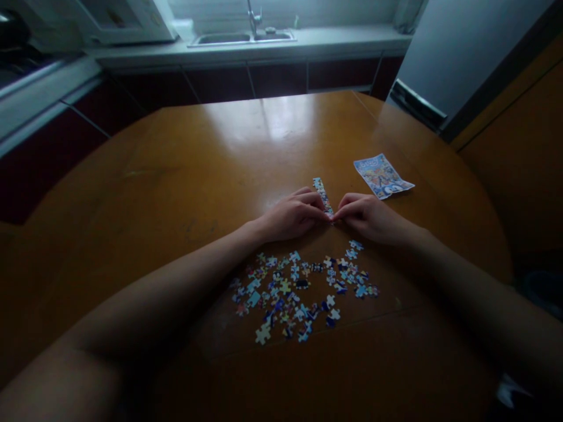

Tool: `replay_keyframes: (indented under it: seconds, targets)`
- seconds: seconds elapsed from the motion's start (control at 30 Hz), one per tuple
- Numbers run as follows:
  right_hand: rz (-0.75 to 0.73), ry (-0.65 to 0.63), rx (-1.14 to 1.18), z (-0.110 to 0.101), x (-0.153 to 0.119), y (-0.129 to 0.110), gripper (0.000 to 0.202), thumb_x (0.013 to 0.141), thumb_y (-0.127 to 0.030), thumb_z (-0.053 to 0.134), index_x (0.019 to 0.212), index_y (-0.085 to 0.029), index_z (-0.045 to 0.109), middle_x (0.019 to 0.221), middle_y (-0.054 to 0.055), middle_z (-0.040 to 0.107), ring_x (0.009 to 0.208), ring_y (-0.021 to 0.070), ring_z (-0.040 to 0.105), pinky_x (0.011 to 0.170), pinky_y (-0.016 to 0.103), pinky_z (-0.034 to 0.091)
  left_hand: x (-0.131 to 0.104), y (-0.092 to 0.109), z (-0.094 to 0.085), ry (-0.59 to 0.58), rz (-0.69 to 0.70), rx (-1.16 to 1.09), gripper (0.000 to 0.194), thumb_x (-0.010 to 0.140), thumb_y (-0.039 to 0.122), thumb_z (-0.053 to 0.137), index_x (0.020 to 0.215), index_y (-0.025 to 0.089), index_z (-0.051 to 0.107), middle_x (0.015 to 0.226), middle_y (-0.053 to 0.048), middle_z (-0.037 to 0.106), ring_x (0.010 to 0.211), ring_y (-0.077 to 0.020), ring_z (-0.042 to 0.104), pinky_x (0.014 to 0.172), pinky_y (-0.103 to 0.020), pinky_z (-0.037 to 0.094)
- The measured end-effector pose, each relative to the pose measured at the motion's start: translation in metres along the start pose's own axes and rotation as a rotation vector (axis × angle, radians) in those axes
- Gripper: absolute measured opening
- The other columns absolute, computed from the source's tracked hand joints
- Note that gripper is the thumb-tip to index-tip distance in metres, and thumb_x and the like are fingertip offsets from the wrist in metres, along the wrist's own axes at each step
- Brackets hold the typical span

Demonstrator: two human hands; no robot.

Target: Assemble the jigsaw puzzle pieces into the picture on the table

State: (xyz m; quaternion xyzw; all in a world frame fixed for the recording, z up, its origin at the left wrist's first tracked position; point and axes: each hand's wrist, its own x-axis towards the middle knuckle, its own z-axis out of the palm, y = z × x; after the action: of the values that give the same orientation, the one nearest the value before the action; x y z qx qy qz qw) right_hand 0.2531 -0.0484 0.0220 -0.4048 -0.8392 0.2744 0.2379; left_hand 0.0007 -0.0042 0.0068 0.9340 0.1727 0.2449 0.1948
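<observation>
A narrow strip of joined jigsaw pieces point(322, 191) lies on the wooden table, running away from me. At its near end, my left hand point(295, 215) is closed, its fingertips pressed against the strip's left side. From the right, my right hand point(372, 218) meets it there with thumb and forefinger pinched. The fingertips almost touch and cover the piece between them. Closer to me, a scattered pile of loose jigsaw pieces point(285, 287) spreads between my forearms, some overlapping. Several pieces, such as a pale one point(263, 334), lie at the pile's near edge.
A creased printed picture sheet point(382, 176) lies beyond my right hand on the brown table point(197, 158). Past the table's far edge stand a counter with a sink point(224, 39) and tap. A refrigerator point(466, 53) is at the right.
</observation>
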Motion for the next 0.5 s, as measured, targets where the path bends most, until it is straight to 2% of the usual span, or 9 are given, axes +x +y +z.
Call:
replay_keyframes:
  seconds: [0.27, 0.5]
  targets:
    - [-0.006, 0.000, 0.010, 0.0009, -0.0005, 0.0032, 0.027, 0.089, -0.015, 0.059, 0.094, -0.025, 0.084, 0.092, 0.006, 0.070, 0.083, 0.0197, 0.065, 0.073, 0.034, 0.051, 0.0006, 0.0006, 0.0004, 0.033, -0.010, -0.006, 0.027, 0.100, 0.020, 0.056, 0.107, 0.027, 0.081, 0.097, -0.006, 0.071, 0.098, -0.0183, 0.060, 0.092, -0.034, 0.051]
    - [-0.001, 0.013, 0.025, 0.0013, -0.0018, 0.0034, 0.022, 0.091, -0.022, 0.062, 0.092, -0.027, 0.083, 0.091, 0.006, 0.071, 0.083, 0.0208, 0.065, 0.075, 0.035, 0.052, 0.0000, -0.0006, 0.0027, 0.016, -0.037, -0.002, 0.027, 0.101, 0.022, 0.057, 0.109, 0.030, 0.081, 0.099, -0.007, 0.069, 0.099, -0.0192, 0.058, 0.092, -0.034, 0.050]
